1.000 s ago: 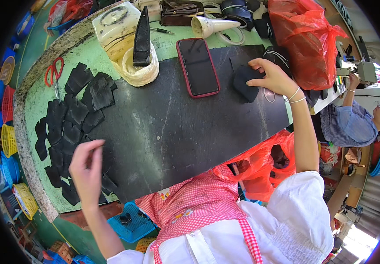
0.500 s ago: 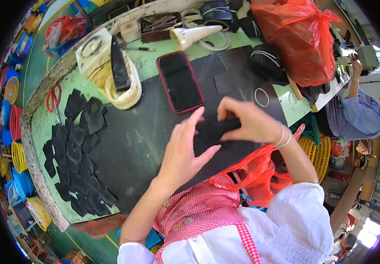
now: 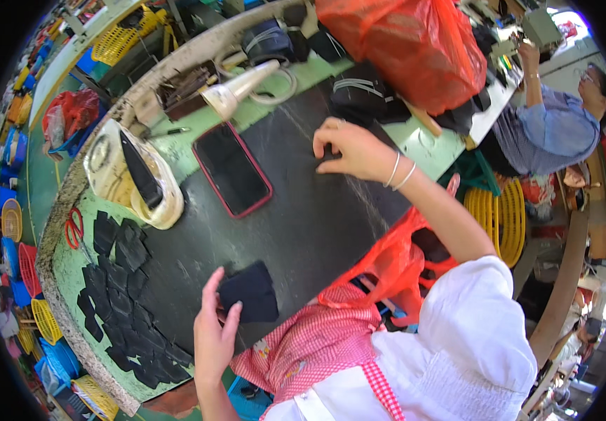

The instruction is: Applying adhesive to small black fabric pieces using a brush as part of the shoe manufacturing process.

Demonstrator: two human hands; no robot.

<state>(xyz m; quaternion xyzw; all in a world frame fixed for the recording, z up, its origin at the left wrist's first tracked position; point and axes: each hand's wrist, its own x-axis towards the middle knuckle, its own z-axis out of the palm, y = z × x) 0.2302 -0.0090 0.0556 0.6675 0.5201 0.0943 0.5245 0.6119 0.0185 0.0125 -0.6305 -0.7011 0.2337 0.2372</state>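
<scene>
So, two hands: the left hand (image 3: 215, 326) has one black piece (image 3: 252, 293) between thumb and fingers, near the dark board's (image 3: 296, 231) front edge. Right hand's (image 3: 355, 152) curled narrow over the board, can't tell if it's holding anything. One phone (image 3: 233, 170), one pair of scissors (image 3: 73, 228).

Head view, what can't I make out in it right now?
All in the head view:
Upper red bag: contents hidden by its plastic; top cut off by the picture's upper edge.
Right hand: its curled fingers hide what, if anything, they pinch above the dark board.
Black material at the left hand: too dark to count layers; underside hidden from above.
Pile of black pieces: overlap prevents counting.
</scene>
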